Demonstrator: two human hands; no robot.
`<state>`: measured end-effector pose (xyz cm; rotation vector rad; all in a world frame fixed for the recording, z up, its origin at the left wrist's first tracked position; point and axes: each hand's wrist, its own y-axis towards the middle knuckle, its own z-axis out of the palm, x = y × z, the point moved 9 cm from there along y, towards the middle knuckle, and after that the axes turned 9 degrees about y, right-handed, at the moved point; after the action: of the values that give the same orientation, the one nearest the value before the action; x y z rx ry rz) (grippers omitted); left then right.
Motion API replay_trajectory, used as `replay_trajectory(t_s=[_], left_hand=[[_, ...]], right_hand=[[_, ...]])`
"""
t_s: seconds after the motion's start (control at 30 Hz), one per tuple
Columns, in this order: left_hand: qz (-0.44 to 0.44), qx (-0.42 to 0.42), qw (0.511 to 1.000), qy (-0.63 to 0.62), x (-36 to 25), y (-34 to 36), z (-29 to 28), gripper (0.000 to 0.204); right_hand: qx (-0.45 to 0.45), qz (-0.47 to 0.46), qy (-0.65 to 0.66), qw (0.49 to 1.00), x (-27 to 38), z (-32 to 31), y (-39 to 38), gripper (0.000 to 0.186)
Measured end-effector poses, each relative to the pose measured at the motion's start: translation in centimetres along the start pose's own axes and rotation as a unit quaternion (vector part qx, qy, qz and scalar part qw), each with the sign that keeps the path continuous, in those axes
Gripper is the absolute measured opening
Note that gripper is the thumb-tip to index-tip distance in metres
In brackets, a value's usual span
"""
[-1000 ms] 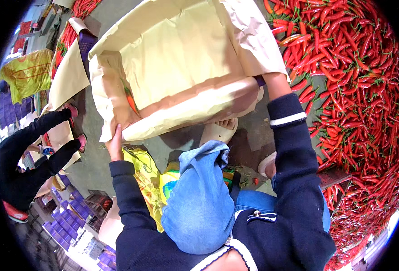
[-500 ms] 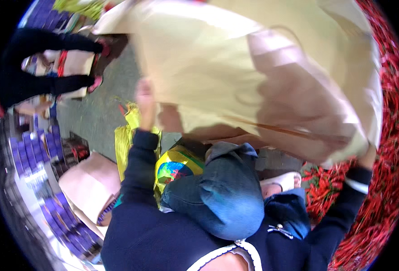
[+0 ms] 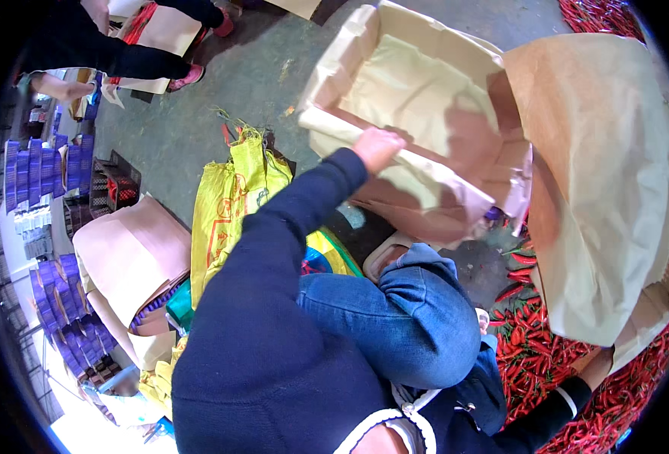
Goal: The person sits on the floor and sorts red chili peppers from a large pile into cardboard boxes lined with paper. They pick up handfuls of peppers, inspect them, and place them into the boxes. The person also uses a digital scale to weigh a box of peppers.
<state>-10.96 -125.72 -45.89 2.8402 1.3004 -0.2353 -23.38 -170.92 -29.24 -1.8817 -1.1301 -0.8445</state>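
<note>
My left hand [image 3: 380, 148] is closed over the near rim of a box lined with brown paper [image 3: 418, 72]. The lining is folded over the box's edges, and its inside shows bare paper. At the right, my right hand [image 3: 596, 368] grips the lower edge of a large brown paper sheet [image 3: 595, 174], with its fingers partly hidden by the paper. That sheet hangs bent beside the box's right side, above a heap of red chili peppers [image 3: 535, 340].
Left of my knee lies a yellow woven sack [image 3: 232, 204]. Further left is a stack of brown paper sheets [image 3: 134, 253], near stacked purple crates [image 3: 47, 174]. A person in dark trousers [image 3: 134, 57] stands at the upper left. More chilies [image 3: 599, 17] lie at the far right.
The large paper that spanned both hands has swung right and now hangs from my right hand. My left hand has moved right onto the lined box's rim. The view has shifted.
</note>
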Motion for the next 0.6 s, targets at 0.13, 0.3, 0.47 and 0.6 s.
replay_trajectory(t_s=[0.13, 0.3, 0.47, 0.6], left_hand=[[0.003, 0.012, 1.0, 0.003, 7.5, -8.2, -1.2, 0.03], [-0.117, 0.136, 0.981, 0.074, 16.9, -25.8, 1.7, 0.035], [-0.272, 0.154, 0.945, 0.093, 19.3, -41.7, 2.3, 0.036], [-0.514, 0.24, 0.823, 0.022, 25.5, -55.5, 3.8, 0.023]], right_hand=[[0.015, -0.003, 0.001, 1.0, -0.2, 1.9, 0.6, 0.038], [0.015, -0.012, -0.016, 1.0, 1.4, 2.9, 1.4, 0.038], [0.047, -0.015, 0.011, 0.999, -0.4, 9.2, 4.2, 0.038], [0.061, -0.019, 0.042, 0.997, -1.3, 13.6, 5.5, 0.039]])
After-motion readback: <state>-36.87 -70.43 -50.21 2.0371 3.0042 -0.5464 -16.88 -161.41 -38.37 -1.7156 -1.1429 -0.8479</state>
